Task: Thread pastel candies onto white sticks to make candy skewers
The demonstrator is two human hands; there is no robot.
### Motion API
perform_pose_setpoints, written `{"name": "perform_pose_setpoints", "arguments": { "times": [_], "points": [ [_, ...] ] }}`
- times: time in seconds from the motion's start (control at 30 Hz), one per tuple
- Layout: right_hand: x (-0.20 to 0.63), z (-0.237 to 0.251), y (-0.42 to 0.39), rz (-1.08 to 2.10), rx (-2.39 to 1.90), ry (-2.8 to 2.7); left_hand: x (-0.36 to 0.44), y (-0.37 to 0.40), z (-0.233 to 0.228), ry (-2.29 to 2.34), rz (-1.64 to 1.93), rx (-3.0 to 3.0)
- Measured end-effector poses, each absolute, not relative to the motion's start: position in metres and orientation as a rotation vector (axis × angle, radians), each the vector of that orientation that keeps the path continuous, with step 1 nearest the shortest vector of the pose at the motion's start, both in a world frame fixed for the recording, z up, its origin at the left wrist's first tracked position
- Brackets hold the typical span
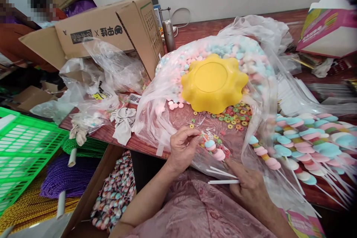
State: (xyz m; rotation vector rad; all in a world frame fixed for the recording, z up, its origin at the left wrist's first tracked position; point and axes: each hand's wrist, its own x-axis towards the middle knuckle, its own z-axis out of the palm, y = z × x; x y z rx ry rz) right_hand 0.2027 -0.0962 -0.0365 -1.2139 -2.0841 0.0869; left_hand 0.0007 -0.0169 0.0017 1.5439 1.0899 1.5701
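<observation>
Head view: a person works at a red-brown surface (203, 29), with a candy stick (216, 150) at the centre of this clock. At nine o'clock, the left hand (182, 148) brings thumb and forefinger close together by its upper end; whether they grip a piece is unclear. At four o'clock, the right hand (248, 184) is closed around spare white sticks (223, 174), fingertips at the candy's lower end. Loose candy rings (237, 119) lie at one o'clock, a yellow bowl (214, 81) at twelve, loaded sticks (309, 137) at three. The step seems to be threading sweets; the next move likely calls for steadying the stick and lining up another piece's hole with its tip.
</observation>
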Motion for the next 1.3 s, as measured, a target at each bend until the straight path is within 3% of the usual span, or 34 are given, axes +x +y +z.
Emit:
{"name": "perform_pose_setpoints", "arguments": {
  "times": [0.17, 0.4, 0.73, 1.3],
  "points": [
    [0.200, -0.039, -0.096, 0.057, -1.207, -2.071, 0.005, -0.018, -0.005, 1.041, 1.568, 1.276],
    [0.197, -0.038, -0.093, 0.043, -1.247, -2.048, 0.000, -0.023, 0.004, 1.072, 1.572, 1.969],
    [0.198, -0.043, -0.092, 0.104, -1.120, -2.010, 0.000, -0.010, -0.001, 0.911, 1.343, 0.746],
    [0.195, -0.038, -0.091, 0.160, -1.124, -1.947, 0.012, -0.027, -0.011, 0.813, 1.153, 0.548]
  ]
}}
